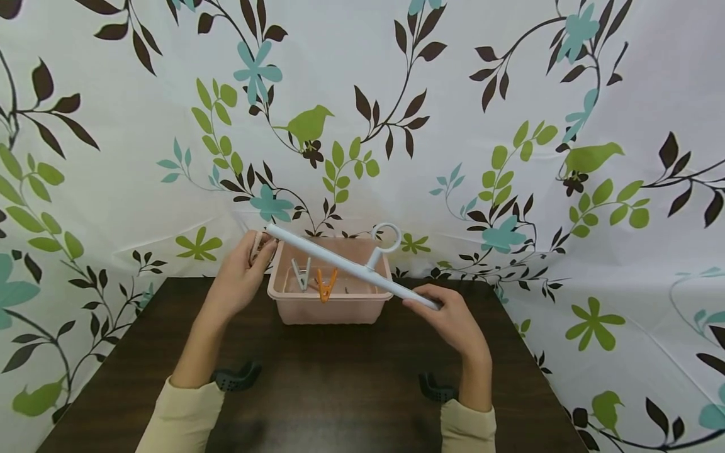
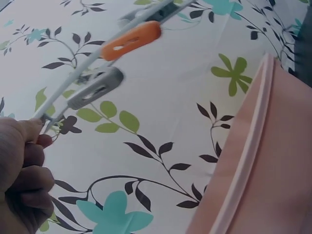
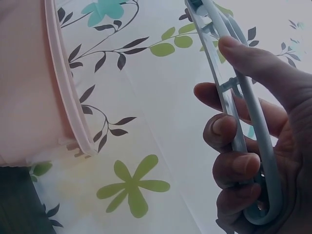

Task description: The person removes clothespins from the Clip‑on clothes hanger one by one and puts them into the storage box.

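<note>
In the head view a pale blue clip hanger (image 1: 345,265) with a ring hook (image 1: 387,238) slants over a pink bin (image 1: 328,311). My right hand (image 1: 450,314) grips its lower right end; in the right wrist view the fingers curl round the hanger's two parallel bars (image 3: 258,136). My left hand (image 1: 240,270) has thumb and finger pinched at the upper left end, beside a small beige ribbed piece (image 1: 257,246). A grey clothespin (image 2: 97,87) and an orange clothespin (image 2: 131,40) hang along the bar in the left wrist view. Other clips farther up are blurred.
The bin stands at the back of a dark wooden table (image 1: 334,384). Directly behind it rises a white cloth (image 1: 362,75) printed with leaves, flowers and birds. Black pieces (image 1: 236,377) sit by both wrists, near the cream sleeves (image 1: 184,412).
</note>
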A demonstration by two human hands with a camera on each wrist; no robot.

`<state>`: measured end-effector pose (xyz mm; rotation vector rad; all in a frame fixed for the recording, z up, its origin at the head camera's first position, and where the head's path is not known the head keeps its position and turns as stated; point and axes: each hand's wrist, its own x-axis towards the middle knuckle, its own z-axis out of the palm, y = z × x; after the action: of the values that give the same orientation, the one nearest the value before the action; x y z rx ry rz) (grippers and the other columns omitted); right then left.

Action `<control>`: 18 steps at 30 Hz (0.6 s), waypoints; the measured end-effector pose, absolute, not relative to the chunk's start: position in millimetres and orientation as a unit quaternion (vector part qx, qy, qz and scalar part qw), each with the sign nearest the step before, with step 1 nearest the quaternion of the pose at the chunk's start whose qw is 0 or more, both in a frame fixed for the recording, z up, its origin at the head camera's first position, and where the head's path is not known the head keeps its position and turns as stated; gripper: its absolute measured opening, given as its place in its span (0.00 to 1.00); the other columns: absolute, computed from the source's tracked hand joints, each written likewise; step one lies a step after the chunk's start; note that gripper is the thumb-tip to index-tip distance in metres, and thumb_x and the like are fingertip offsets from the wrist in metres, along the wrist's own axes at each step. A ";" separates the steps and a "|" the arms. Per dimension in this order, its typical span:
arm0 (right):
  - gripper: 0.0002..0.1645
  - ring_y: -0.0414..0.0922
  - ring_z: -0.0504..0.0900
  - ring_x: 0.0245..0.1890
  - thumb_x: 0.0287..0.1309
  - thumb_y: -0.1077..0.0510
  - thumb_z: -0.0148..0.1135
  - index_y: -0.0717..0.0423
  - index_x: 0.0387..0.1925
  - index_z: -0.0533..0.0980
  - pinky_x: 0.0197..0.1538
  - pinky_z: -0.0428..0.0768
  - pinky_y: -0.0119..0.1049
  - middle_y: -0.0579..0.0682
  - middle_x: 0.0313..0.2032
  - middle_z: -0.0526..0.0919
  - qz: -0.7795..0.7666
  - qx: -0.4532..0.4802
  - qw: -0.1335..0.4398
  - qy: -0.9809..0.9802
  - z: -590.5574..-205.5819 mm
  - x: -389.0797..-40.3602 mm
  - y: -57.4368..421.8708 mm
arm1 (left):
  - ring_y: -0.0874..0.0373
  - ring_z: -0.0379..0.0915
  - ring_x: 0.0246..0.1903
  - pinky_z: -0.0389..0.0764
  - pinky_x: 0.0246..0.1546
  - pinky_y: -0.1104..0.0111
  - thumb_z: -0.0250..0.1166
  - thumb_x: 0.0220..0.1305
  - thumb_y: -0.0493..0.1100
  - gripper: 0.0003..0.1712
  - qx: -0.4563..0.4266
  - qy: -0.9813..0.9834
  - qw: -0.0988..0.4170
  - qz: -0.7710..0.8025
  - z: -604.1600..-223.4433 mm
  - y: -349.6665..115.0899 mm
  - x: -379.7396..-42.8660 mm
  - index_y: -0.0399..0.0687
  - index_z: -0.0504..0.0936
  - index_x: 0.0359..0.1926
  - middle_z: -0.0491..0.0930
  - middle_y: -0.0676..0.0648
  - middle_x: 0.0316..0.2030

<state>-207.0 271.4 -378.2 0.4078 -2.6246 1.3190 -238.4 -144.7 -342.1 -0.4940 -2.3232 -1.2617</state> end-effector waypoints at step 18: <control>0.25 0.48 0.71 0.32 0.65 0.42 0.77 0.49 0.57 0.89 0.36 0.73 0.37 0.53 0.42 0.87 0.447 0.109 0.069 -0.885 -375.6 -205.7 277.2 | 0.56 0.60 0.19 0.61 0.21 0.64 0.60 0.84 0.48 0.13 -0.168 -0.895 0.292 -0.291 -340.4 -142.0 -234.6 0.44 0.69 0.44 0.66 0.48 0.22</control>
<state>-205.7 277.2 -375.6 0.3285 -2.6647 1.3461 -234.6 -142.0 -340.4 -0.4476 -2.3859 -0.7762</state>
